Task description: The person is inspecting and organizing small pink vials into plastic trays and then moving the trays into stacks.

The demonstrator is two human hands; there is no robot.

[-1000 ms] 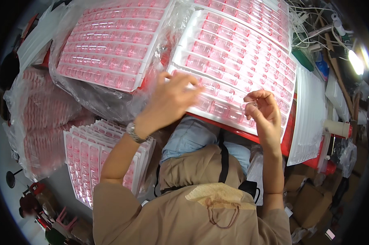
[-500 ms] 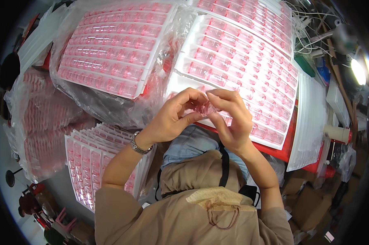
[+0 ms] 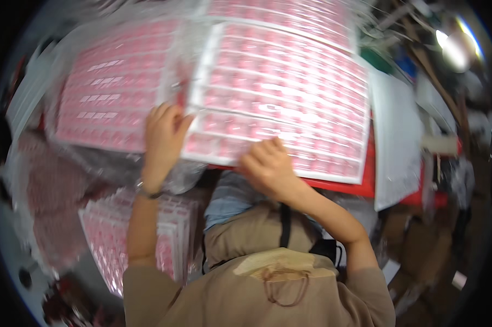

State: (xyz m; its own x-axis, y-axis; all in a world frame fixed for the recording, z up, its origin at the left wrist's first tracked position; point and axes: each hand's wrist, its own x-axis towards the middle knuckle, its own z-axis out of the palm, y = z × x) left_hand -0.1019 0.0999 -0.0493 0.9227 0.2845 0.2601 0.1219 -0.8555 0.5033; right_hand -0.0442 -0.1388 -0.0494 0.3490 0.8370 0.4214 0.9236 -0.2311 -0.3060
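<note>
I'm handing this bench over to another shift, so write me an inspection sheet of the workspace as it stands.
Surface: red work surface, showing along the front tray's near and right edges.
Job's things: white front tray bearing rows of pink clear pieces; detail blurred.
Clutter: another pink-filled tray at left amid clear plastic; a stack of trays below it; white sheets at right.
Hands: left hand near the front tray's left side; right hand at its near edge, fingers curled; grip unclear on both.
Cables: pale cables at upper right, blurred.
Surroundings: lit lamp at right; cardboard boxes at lower right.
</note>
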